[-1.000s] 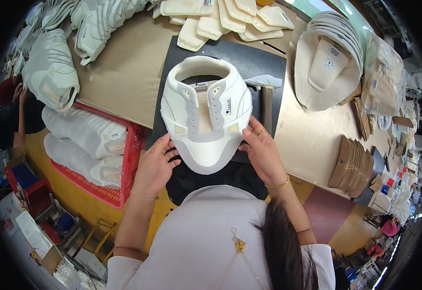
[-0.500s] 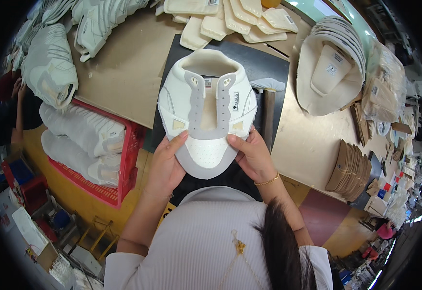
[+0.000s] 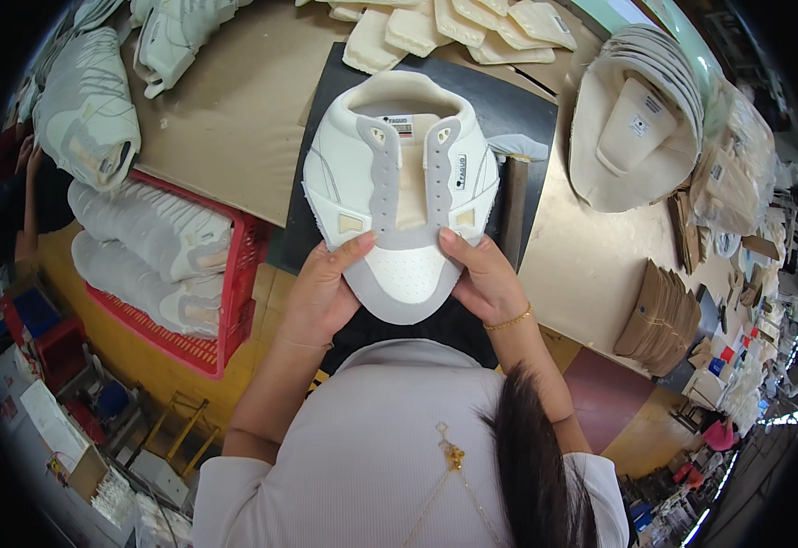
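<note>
Between my two hands is a white and grey shoe upper [image 3: 405, 278], toe toward me and heel collar away. My left hand [image 3: 324, 290] grips its left edge near the toe, thumb on top and fingers underneath. On the other edge my right hand [image 3: 488, 283] does the same, its thumb beside the lace opening. The upper is held over a black mat [image 3: 536, 128]. A hammer-like tool with a dark handle [image 3: 514, 205] lies on the mat to the right, partly hidden by the upper.
Cream padded tongue pieces [image 3: 408, 33] lie at the far edge. Stacked uppers [image 3: 89, 110] stand far left, above a red crate [image 3: 248, 292] of more uppers. At right are nested beige uppers [image 3: 632, 128] and a bundle of brown pieces [image 3: 659, 320]. Another person's arm [image 3: 29, 201] shows at far left.
The view has shifted slightly. The upper is tilted a little differently, so the label inside its collar shows more. Both hands keep their hold on it.
</note>
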